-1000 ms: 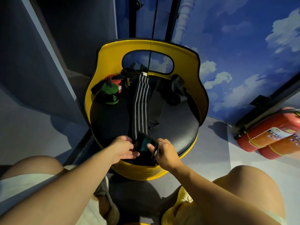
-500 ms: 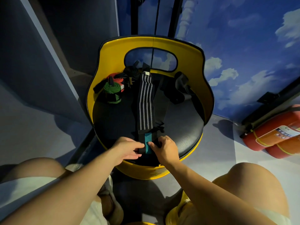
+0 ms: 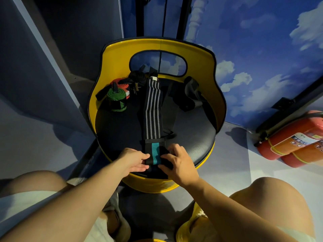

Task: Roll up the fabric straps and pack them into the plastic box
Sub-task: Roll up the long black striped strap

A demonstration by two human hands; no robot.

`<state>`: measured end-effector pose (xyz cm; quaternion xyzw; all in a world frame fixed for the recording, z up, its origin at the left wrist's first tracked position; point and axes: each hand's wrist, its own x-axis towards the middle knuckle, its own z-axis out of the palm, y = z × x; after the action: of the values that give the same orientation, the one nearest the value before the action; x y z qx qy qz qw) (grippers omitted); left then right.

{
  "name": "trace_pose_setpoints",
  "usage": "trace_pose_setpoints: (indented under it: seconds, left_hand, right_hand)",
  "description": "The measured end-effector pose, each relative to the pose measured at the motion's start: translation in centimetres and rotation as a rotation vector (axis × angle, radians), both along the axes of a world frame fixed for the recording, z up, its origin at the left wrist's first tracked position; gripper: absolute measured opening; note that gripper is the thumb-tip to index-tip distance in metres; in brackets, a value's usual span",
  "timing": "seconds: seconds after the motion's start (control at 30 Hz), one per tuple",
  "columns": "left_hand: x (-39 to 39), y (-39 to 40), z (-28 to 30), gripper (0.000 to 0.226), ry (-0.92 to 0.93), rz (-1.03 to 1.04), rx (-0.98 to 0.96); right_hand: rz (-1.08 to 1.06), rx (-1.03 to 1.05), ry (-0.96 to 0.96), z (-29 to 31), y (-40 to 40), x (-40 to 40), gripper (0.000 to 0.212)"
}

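Note:
A long black strap with grey stripes lies stretched across the black seat of a yellow chair. Its near end, black with a teal band, is folded over at the seat's front edge. My left hand pinches the left side of that folded end. My right hand pinches its right side. A rolled green and black strap stands at the back left of the seat, with a red roll behind it. Loose black straps lie at the back right. No plastic box is in view.
The yellow backrest curves round the seat's back and sides. Two red fire extinguishers lie on the floor at the right. My knees frame the bottom of the view. A grey wall stands at the left.
The teal-banded end was lifted and open a second ago; now it lies folded flat on the striped strap's near end, with both hands closed in on its sides.

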<state>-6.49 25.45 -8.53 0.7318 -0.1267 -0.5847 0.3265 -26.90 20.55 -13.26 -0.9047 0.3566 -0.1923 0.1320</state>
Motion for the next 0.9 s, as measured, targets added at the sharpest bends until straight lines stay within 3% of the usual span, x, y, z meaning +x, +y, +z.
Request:
trace_pose_setpoints:
  seconds: [0.17,0.2,0.27,0.33,0.37,0.47,0.57,0.73,0.9]
  left_hand:
    - [0.3,-0.1,0.2,0.041,-0.135,-0.081,0.000]
    - [0.3,0.0,0.2,0.036,-0.226,-0.133,0.000]
    - [0.3,0.2,-0.1,0.028,-0.601,-0.315,-0.037]
    - [0.2,0.5,-0.4,0.028,-0.932,-0.446,-0.195]
    - [0.1,0.8,-0.4,0.028,-0.996,-0.502,-0.310]
    - [0.4,1.4,-0.7,0.012,-0.987,-0.708,-0.549]
    - [0.4,1.9,-1.2,0.030,-0.936,-0.844,-0.541]
    - [-0.2,1.8,-1.4,0.030,-1.118,-0.848,-0.542]
    - [-0.3,1.6,-1.2,0.028,-1.030,-0.727,-0.487]
  right_hand:
    - [0.109,-0.032,0.073,-0.2,-0.5,0.0,0.029]
    - [0.124,-0.036,0.078,0.0,-0.6,0.0,0.029]
    - [0.138,-0.036,0.085,0.2,-0.7,0.1,0.029]
    - [0.140,-0.034,0.090,0.4,-0.9,0.1,0.028]
    - [0.142,-0.026,0.093,0.5,-0.9,0.2,0.028]
    - [0.154,-0.045,0.093,0.8,-1.1,0.3,0.027]
    - [0.152,-0.065,0.094,0.8,-1.0,0.5,0.026]
    - [0.142,-0.080,0.125,0.7,-1.0,0.4,0.030]
    - [0.059,0.055,0.003,1.1,-1.3,0.4,0.020]
